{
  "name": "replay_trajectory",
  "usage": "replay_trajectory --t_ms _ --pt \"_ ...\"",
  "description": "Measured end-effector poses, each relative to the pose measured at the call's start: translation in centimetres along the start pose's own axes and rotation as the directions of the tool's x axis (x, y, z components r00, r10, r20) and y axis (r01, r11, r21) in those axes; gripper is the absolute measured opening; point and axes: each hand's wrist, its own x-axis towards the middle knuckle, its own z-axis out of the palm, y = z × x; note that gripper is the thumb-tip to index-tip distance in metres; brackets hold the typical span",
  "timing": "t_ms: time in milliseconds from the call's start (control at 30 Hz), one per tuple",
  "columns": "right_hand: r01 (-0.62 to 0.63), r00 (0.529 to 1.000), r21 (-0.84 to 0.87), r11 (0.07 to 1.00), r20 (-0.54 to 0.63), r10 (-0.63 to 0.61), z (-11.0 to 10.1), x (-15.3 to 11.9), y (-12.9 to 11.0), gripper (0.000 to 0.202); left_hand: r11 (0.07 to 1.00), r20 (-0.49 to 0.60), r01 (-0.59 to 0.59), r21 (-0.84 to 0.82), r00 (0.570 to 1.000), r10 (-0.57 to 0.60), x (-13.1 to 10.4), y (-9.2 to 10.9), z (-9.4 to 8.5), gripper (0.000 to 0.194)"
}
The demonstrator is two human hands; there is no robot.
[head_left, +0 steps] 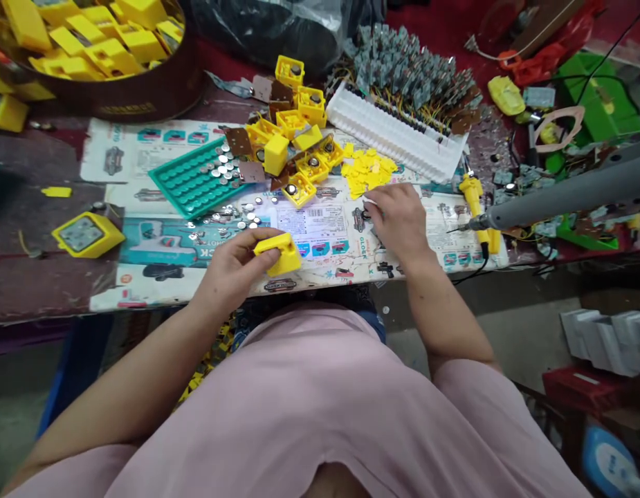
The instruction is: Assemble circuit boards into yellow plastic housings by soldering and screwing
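My left hand (234, 270) is closed on a yellow plastic housing (286, 254) above the printed cardboard near the table's front edge. To its right, my right hand (400, 218) has its thumb and forefinger pinched together, just below a pile of flat yellow pieces (367, 169); what they hold, if anything, is too small to name. Several open yellow housings (312, 164) with parts inside lie beyond the hands. A teal tray (187, 183) is at the left, with silver button cells (223, 166) on and around it.
A round tin (122, 100) of yellow housings stands at the back left. A white rack (397, 135) holds wired grey boards. At the right are a yellow-handled soldering iron (472, 197), a grey pole (569, 187) and a green bin (600, 97). One housing (88, 234) lies far left.
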Motion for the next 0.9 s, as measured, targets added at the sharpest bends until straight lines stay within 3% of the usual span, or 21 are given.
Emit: replay_trajectory --t_ms 100,233,367,467,567,633,700,767,833,900 --pt "0.023 0.979 -0.158 0.987 0.205 0.01 1.2 2.9 0.5 0.023 0.971 0.032 0.166 -0.175 0.986 -0.163 0.6 0.6 1.0 0.044" --pt "0.148 0.933 -0.192 0.97 0.353 -0.072 1.6 4.8 0.2 0.027 0.938 0.078 0.239 -0.25 0.971 -0.227 0.6 1.1 1.6 0.04" --pt "0.142 0.92 -0.206 0.968 0.388 -0.052 1.0 5.1 0.2 0.024 0.9 0.145 0.303 -0.312 0.952 -0.27 0.7 1.4 1.7 0.032" --pt "0.048 0.959 -0.204 0.978 0.282 0.012 0.0 4.6 -0.2 0.022 0.863 0.189 0.361 -0.353 0.931 -0.312 0.9 1.6 1.6 0.027" --pt "-0.021 0.999 0.088 0.996 0.044 0.017 -1.3 3.1 -1.6 0.025 0.82 0.235 0.414 -0.395 0.909 -0.346 0.9 1.6 1.6 0.031" --pt "-0.042 0.997 0.438 0.898 -0.033 0.063 -1.8 1.6 -3.2 0.027 0.805 0.259 0.433 -0.406 0.899 -0.353 0.9 1.6 1.5 0.038" --pt "-0.12 0.991 0.718 0.685 0.046 0.125 -1.9 0.0 -4.9 0.024 0.811 0.277 0.428 -0.4 0.9 -0.338 0.8 1.3 1.4 0.043" --pt "-0.226 0.973 0.841 0.491 0.169 0.159 -1.6 -1.4 -6.6 0.02 0.841 0.281 0.385 -0.379 0.914 -0.292 0.7 1.0 1.3 0.048" --pt "-0.283 0.956 0.865 0.415 0.22 0.194 -1.2 -2.3 -7.8 0.018 0.883 0.277 0.319 -0.345 0.933 -0.229 0.6 0.5 1.3 0.054" --pt "-0.267 0.958 0.856 0.442 0.186 0.219 -0.9 -2.7 -8.5 0.015 0.923 0.27 0.251 -0.293 0.947 -0.171 0.5 0.1 1.3 0.059"
